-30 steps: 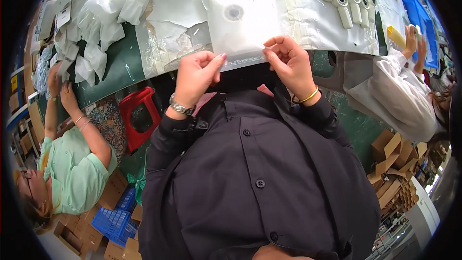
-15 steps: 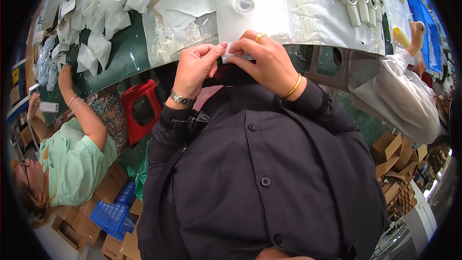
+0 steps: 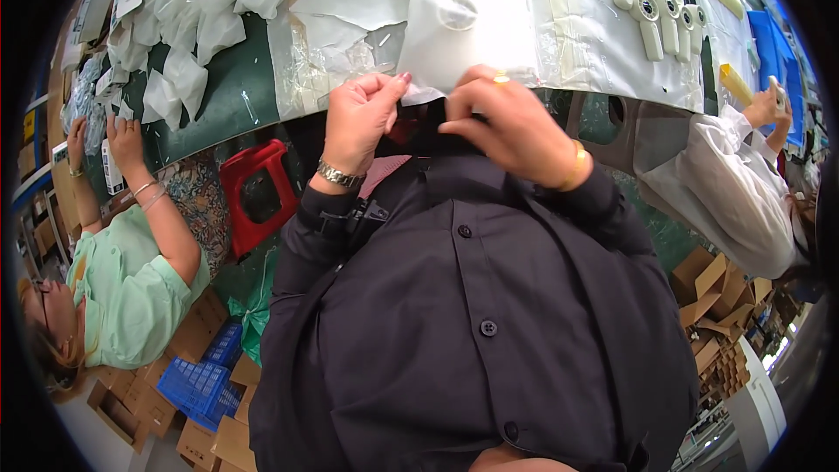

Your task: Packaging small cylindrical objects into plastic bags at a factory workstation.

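Observation:
A translucent white plastic bag (image 3: 468, 51) lies at the table's front edge, with a round shape showing through it. At the bag's near left corner, my left hand (image 3: 360, 122) is closed in a pinch, thumb and forefinger together on the bag's edge. My right hand (image 3: 516, 129), with a gold ring and bangle, is beside the bag's near right corner. Motion smears its curled fingers, so whether they hold anything is unclear.
White handheld fans (image 3: 651, 13) stand grouped at the far right. Crumpled white bags (image 3: 205, 4) pile up at the left. A red stool (image 3: 258, 197) is below the table. One person in green (image 3: 144, 288) works at left, another in white (image 3: 730, 179) at right.
My right hand has moved right and slightly down, away from my left hand, which keeps its pinch. The person at left has lowered a white box from in front of them.

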### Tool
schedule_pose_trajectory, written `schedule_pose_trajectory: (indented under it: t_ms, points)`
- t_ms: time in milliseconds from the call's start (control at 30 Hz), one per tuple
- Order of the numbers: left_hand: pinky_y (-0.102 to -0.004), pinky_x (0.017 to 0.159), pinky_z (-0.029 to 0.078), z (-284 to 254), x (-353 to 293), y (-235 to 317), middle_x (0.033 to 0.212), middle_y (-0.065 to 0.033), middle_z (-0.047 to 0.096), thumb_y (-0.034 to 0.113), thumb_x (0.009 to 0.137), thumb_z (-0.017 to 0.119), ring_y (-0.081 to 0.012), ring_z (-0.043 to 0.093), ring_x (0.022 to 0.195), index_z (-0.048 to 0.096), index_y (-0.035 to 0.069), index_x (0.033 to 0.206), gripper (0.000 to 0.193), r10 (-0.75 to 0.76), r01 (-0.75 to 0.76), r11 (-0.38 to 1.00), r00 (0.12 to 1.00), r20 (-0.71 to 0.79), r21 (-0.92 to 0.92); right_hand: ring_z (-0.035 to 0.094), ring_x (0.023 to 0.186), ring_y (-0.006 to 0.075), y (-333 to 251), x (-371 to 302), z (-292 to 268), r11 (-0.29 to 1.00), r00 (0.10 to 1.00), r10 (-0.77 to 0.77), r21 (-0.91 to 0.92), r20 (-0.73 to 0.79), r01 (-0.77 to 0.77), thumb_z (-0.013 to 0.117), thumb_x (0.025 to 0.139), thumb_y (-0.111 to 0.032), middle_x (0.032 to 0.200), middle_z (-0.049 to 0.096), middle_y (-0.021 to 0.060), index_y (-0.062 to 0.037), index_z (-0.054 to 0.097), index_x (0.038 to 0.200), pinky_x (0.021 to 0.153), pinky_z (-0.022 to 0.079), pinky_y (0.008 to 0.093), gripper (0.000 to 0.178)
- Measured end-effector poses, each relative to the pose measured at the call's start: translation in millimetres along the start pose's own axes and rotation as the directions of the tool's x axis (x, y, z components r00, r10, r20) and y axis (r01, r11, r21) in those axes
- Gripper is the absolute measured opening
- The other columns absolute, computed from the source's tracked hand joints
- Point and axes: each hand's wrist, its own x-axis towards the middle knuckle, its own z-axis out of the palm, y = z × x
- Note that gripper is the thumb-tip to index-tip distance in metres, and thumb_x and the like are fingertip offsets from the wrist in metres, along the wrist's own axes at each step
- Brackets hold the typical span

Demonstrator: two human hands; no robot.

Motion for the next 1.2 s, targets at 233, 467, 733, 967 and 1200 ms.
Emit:
schedule_pose_trajectory:
  t_ms: [233,467,733,967,1200]
  points:
    - [-0.0217,0.048,0.025,-10.5,-8.3,9.3,0.063,0.0085,0.052,0.021,0.104,0.072,-0.0001,0.036,0.050,0.071,0.003,0.084,0.027,-0.067,0.068,0.998,0.995,0.073,-0.012,0.063,0.090,0.0103,5.5,-35.0,-46.5,0.687,0.841,0.475,0.706,-0.259,-0.170,0.072,0.098,-0.005,0.102,0.067,0.0024,-0.0010,0.065,0.104,0.077,0.049,0.0288,0.011]
    - [-0.0213,0.049,0.025,2.5,-10.6,14.8,0.062,0.0081,0.052,0.023,0.105,0.071,-0.0005,0.037,0.050,0.071,0.003,0.084,0.029,-0.033,0.030,0.999,0.996,0.088,0.037,0.063,0.078,0.0172,-5.6,15.1,7.8,0.954,0.958,0.253,0.201,-0.134,-0.224,0.078,0.093,-0.014,0.091,0.065,0.0055,-0.0019,0.069,0.100,0.069,0.050,0.0319,0.016]
    - [-0.0200,0.049,0.029,4.3,-11.0,10.1,0.062,0.0070,0.056,0.023,0.104,0.072,-0.0002,0.042,0.050,0.072,0.001,0.086,0.028,-0.028,0.030,0.999,0.997,0.071,-0.019,0.062,0.085,0.0270,7.4,19.8,32.0,0.999,0.992,0.040,-0.016,-0.123,-0.043,0.076,0.092,-0.016,0.091,0.062,0.0078,-0.0029,0.065,0.097,0.077,0.052,0.0363,0.018]
    - [-0.0200,0.048,0.028,11.1,-9.3,8.1,0.062,0.0072,0.056,0.022,0.104,0.072,0.0000,0.042,0.050,0.072,0.002,0.088,0.026,-0.035,0.039,0.999,0.991,0.128,-0.032,0.060,0.091,0.0311,15.5,12.3,20.9,0.996,0.985,-0.089,-0.040,-0.147,0.084,0.078,0.089,-0.012,0.094,0.060,0.0096,-0.0034,0.061,0.094,0.083,0.051,0.0397,0.020]
    - [-0.0202,0.048,0.026,0.9,-5.9,6.9,0.063,0.0077,0.054,0.022,0.107,0.068,-0.0002,0.039,0.050,0.070,0.004,0.087,0.027,-0.049,0.048,0.999,0.997,0.068,0.014,0.061,0.087,0.0291,9.6,-0.7,8.2,0.988,0.983,-0.003,0.149,-0.184,0.031,0.080,0.087,-0.007,0.095,0.062,0.0099,-0.0016,0.062,0.096,0.078,0.052,0.0371,0.021]
